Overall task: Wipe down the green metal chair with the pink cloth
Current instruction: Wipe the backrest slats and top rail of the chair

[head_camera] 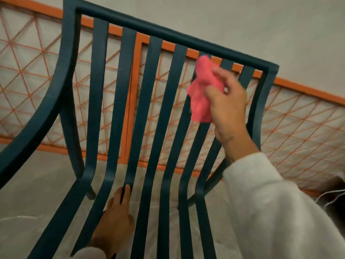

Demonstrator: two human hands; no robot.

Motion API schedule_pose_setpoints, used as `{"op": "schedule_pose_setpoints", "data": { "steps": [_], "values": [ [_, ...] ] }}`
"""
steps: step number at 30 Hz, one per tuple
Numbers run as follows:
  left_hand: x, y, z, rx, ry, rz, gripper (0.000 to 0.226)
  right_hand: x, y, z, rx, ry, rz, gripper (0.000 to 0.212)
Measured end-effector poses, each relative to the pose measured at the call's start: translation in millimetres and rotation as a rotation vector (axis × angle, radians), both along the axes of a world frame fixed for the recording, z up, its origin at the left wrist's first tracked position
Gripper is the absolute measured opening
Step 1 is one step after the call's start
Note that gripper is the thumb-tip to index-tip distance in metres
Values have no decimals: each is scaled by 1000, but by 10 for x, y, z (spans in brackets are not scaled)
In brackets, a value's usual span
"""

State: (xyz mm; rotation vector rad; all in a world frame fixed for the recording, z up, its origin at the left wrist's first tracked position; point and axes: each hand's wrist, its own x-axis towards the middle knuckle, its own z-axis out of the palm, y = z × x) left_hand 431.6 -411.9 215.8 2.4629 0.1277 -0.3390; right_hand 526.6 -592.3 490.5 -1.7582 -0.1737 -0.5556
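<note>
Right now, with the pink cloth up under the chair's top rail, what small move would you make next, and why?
Probably draw the pink cloth straight down the slat it sits on. The right hand grips it bunched just under the top rail, the slat runs on below it, and the left hand rests on the seat slats.
</note>
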Motion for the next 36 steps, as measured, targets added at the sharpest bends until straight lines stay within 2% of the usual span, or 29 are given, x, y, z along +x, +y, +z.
{"op": "schedule_pose_setpoints", "data": {
  "steps": [3, 5, 9, 14, 17, 19, 23, 26, 28, 31, 36],
  "values": [
    [-26, -8, 28, 7, -20, 5, 85, 381, 49, 375, -333, -94, -121, 44],
    [-71, 0, 18, -4, -30, 23, 84, 538, 84, 322, -514, -112, -180, 47],
    [-116, 9, 14, -25, -85, 20, 82, 460, 117, -229, -625, -149, -268, 43],
    [-95, 16, 12, -70, -85, 37, 79, -35, 117, -1234, -701, 99, -150, 44],
    [-87, 16, 13, -85, -84, 45, 77, -108, 74, -1444, -823, 119, -117, 51],
    [-85, 13, 1, -87, -96, 51, 77, -13, 41, -1270, -854, 52, -132, 51],
    [-86, 13, -18, -69, -115, 35, 80, 330, -31, -478, -881, -112, -199, 45],
    [-96, 11, -29, -41, -126, 36, 81, 539, -32, 42, -793, -193, -219, 47],
    [-98, 4, -18, -34, -132, 36, 81, 556, -1, 138, -769, -200, -258, 45],
    [-89, 11, -17, -56, -108, 38, 81, 388, 38, -320, -746, -147, -260, 44],
    [-76, 25, -51, -118, -82, 53, 81, -95, 35, -1479, -745, 162, -82, 38]
  ]
}}
